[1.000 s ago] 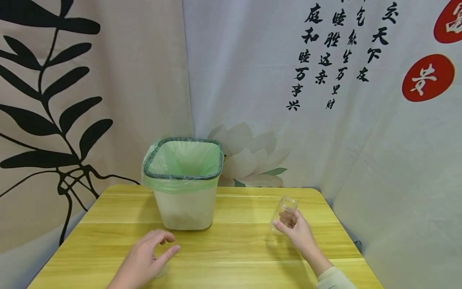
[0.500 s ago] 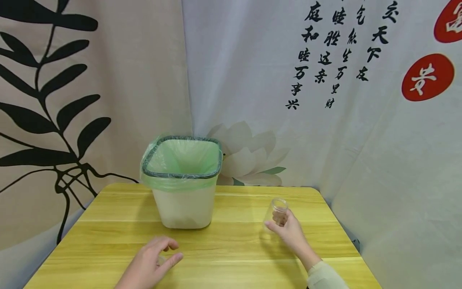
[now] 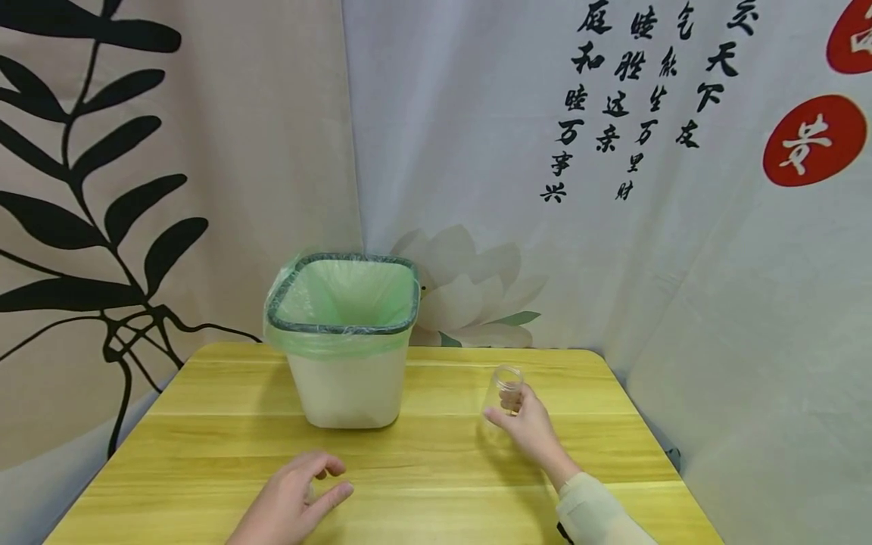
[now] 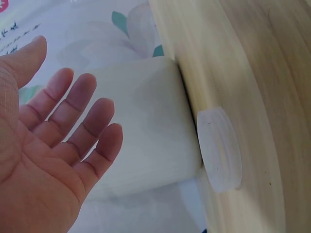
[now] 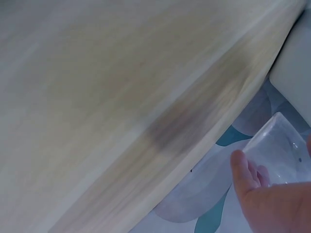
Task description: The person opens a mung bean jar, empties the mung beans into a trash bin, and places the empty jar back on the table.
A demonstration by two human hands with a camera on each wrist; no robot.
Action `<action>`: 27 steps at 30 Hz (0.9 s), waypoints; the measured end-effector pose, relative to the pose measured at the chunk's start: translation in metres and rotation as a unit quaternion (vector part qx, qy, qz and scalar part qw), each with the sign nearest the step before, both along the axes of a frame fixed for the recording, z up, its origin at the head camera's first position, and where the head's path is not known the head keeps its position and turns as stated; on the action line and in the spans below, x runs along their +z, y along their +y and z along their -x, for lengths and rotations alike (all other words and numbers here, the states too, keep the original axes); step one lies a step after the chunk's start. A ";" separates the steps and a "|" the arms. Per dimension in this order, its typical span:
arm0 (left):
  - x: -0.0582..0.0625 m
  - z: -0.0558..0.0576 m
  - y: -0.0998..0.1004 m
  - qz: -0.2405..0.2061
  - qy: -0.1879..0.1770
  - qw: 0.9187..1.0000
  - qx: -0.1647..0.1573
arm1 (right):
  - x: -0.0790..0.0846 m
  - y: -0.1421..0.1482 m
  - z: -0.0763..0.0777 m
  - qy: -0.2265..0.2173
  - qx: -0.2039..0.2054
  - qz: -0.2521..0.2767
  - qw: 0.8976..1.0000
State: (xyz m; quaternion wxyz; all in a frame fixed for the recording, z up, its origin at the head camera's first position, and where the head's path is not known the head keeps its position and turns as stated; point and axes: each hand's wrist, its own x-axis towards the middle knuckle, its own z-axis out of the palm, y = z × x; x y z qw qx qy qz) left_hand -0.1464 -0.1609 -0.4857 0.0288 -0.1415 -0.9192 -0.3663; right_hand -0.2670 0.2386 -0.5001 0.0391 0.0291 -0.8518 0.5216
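My right hand [image 3: 534, 435] grips a clear plastic jar [image 3: 496, 393] from its right side, thumb in front and fingers behind. The jar is held tilted above the table, its uncapped mouth up; it looks see-through with nothing visible inside. In the right wrist view the jar [image 5: 278, 148] appears at the right edge, partly cut off. At the near left, my left hand [image 3: 293, 496] hovers with fingers relaxed and apart, holding nothing. The left wrist view shows a round translucent lid [image 4: 219, 150] lying on the table beside that hand; in the head view the hand hides most of it.
A white bin [image 3: 347, 386] with a green bag liner [image 3: 341, 347] folded over its rim stands at the table's back left. The wooden table [image 3: 436, 462] ends at a printed cloth backdrop [image 3: 470, 151] behind.
My right hand has carried the jar leftward across the table. My left hand has shifted slightly to the right and up, staying relaxed. The bin has not moved on the table.
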 end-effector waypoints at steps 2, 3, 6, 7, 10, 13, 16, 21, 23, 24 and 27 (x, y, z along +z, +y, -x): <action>-0.002 0.000 0.000 0.001 0.004 1.000 -0.004 | -0.002 -0.002 0.004 -0.003 0.001 -0.004 1.000; -0.002 0.000 0.001 0.001 0.007 1.000 -0.007 | -0.004 -0.003 0.006 -0.006 0.001 -0.004 1.000; -0.004 0.000 0.002 0.001 0.013 1.000 -0.012 | -0.006 -0.006 0.012 -0.009 -0.001 -0.005 1.000; -0.005 0.000 0.002 0.001 0.014 1.000 -0.013 | -0.007 -0.007 0.014 -0.010 -0.002 -0.006 1.000; -0.006 0.000 0.003 -0.002 0.009 1.000 -0.014 | -0.008 -0.011 0.018 -0.009 -0.002 -0.010 1.000; -0.007 0.000 0.004 -0.007 -0.004 1.000 -0.014 | -0.009 -0.014 0.021 -0.010 0.000 -0.014 1.000; -0.008 0.000 0.005 -0.011 -0.014 1.000 -0.015 | -0.010 -0.018 0.023 -0.014 0.000 -0.014 1.000; -0.011 -0.001 0.008 -0.014 -0.014 1.000 -0.024 | -0.013 -0.022 0.026 -0.018 -0.004 -0.012 1.000; -0.013 -0.001 0.008 -0.014 -0.015 0.999 -0.029 | -0.014 -0.022 0.026 -0.018 -0.004 -0.013 1.000; -0.014 -0.001 0.008 -0.014 -0.016 0.999 -0.032 | -0.015 -0.023 0.027 -0.019 -0.004 -0.013 1.000; -0.017 -0.001 0.008 -0.016 -0.021 0.999 -0.042 | -0.016 -0.024 0.028 -0.022 -0.004 -0.013 1.000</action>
